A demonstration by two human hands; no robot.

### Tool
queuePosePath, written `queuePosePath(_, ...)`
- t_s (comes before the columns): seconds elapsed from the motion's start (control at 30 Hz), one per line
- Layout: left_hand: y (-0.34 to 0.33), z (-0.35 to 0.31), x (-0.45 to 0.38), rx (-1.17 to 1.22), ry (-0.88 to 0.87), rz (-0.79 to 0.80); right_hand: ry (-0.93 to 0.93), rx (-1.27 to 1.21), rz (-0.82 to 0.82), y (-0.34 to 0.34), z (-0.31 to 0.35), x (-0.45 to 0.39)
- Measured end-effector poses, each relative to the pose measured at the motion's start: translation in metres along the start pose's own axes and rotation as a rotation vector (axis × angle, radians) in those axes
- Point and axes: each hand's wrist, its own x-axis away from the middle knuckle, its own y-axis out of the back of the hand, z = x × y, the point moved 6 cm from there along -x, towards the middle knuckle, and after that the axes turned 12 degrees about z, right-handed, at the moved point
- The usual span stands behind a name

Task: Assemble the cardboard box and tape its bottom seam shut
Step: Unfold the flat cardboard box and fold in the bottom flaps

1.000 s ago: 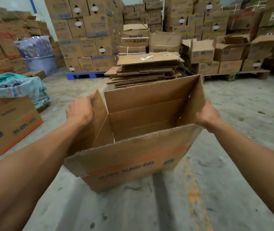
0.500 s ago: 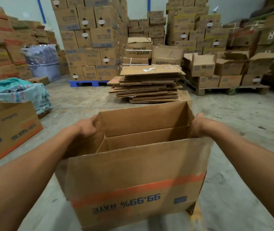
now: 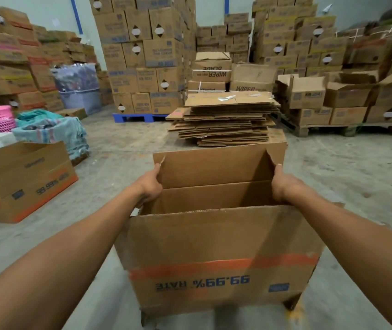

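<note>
A brown cardboard box (image 3: 218, 256) with an orange stripe and upside-down blue print "99.99% RATE" stands squared up in front of me, its top end open with the far flap raised. My left hand (image 3: 149, 184) grips the box's left side at the far corner, thumb up along the flap edge. My right hand (image 3: 283, 184) grips the right side the same way. The box's underside is hidden. No tape is in sight.
A stack of flattened cartons (image 3: 226, 120) lies just beyond the box. Another opened box (image 3: 23, 182) sits on the floor at the left, with a bundle of cloth (image 3: 52, 129) and a pink basket (image 3: 0, 117) behind it. Stacked boxes on pallets (image 3: 142, 67) line the back.
The box has swung from a skewed, tilted shape to a squared, upright one, nearer to me. Both hands have slid along its sides to the far corners. The view has tilted up.
</note>
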Motion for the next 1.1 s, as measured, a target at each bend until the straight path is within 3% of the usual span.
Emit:
queuePosePath(0.17,-0.002,0.002,-0.013,0.042,0.033,-0.064,0.065,0.022,-0.002,0.011,-0.019,0.000)
queuePosePath(0.33,-0.034,-0.011,0.005,0.136,-0.057,0.160,0.091,-0.014,-0.024,0.005,-0.033,-0.020)
queuePosePath(0.47,-0.059,0.007,0.016,0.183,0.034,0.318,0.166,-0.104,0.112,0.001,-0.031,-0.004)
queuePosePath(0.57,-0.074,0.020,0.023,0.231,0.066,0.317,0.204,-0.148,0.244,-0.014,-0.038,0.020)
queuePosePath(0.67,-0.103,0.029,0.028,0.104,0.061,0.378,0.201,-0.078,0.281,-0.036,-0.051,0.037)
queuePosePath(0.8,-0.123,0.028,0.030,-0.411,0.046,0.478,0.183,0.081,0.222,-0.035,-0.048,0.053)
queuePosePath(0.9,-0.121,0.032,0.020,-0.463,0.077,0.552,0.184,0.194,0.264,-0.043,-0.046,0.060)
queuePosePath(1.1,-0.121,0.056,-0.006,-0.643,0.267,0.475,0.229,0.547,0.663,-0.103,-0.055,0.087)
